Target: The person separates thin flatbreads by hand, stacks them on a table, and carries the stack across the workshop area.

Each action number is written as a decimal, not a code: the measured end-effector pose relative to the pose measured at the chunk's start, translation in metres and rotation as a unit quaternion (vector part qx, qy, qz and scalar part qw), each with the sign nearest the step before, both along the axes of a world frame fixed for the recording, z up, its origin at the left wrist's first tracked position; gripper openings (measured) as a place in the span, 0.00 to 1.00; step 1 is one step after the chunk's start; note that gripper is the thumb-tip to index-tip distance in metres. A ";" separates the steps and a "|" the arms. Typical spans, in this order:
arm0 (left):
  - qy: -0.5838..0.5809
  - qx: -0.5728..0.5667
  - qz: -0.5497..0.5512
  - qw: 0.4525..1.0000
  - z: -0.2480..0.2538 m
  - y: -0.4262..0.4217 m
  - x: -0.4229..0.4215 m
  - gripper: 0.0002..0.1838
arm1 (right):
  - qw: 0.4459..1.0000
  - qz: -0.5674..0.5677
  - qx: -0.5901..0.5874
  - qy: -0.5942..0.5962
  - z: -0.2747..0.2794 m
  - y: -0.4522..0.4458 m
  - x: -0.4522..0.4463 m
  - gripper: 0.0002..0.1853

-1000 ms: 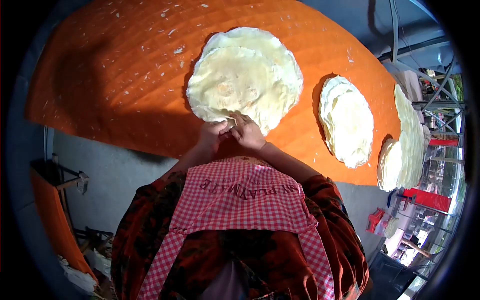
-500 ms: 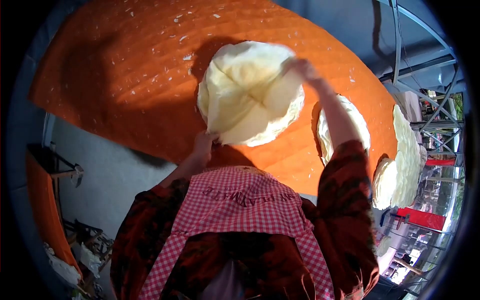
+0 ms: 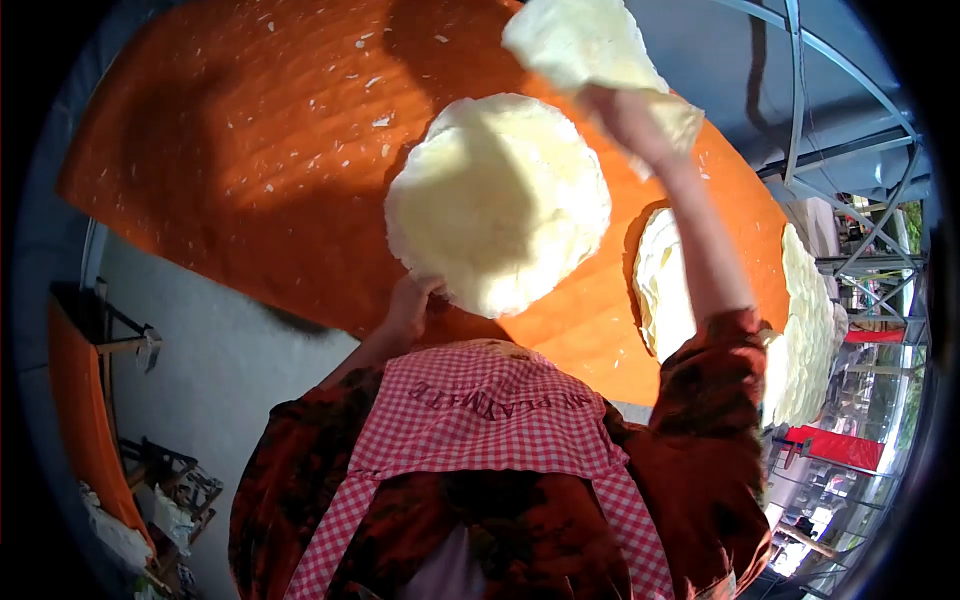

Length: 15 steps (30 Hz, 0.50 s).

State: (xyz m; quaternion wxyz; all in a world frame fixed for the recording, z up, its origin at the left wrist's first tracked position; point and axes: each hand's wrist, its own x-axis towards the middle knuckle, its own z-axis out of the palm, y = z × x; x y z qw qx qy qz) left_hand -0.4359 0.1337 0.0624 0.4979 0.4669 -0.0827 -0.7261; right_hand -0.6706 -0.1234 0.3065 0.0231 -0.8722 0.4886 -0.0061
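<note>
The counter [image 3: 290, 185] is the largest thing here, covered in orange, its near edge running in front of the person's body and its far edge curving down towards the right end. Grey floor [image 3: 210, 320] shows below the near left part of that edge. The person wears a pink-and-white checked apron [image 3: 480, 420] over dark red patterned sleeves.

On the counter, close to the near edge and ahead of the apron, lies the round stack [image 3: 500, 205] of thin pale sheets, flat, with a wavy rim and a shadow across its middle. At the right end, along the edge, spreads a long group of pale sheets [image 3: 805, 330], overlapping one another. Between it and the round stack sits the oval-looking stack [image 3: 662, 280], partly hidden by the right forearm.

A loose pale sheet [image 3: 585, 45] is up in the air near the far edge, beyond the round stack and to its right, one part folded over beside the wrist. The right hand [image 3: 630, 125] is closed on this sheet; it is blurred, so single fingers cannot be told. The left hand [image 3: 412, 300] is held narrow, fingertips at the near left rim of the round stack. Smallest are the whitish flakes [image 3: 381, 122] scattered over the orange.
</note>
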 end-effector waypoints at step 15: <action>0.044 -0.071 -0.082 0.993 0.002 -0.006 0.006 0.13 | 0.985 0.100 -0.039 -0.139 -0.184 0.214 0.054 0.04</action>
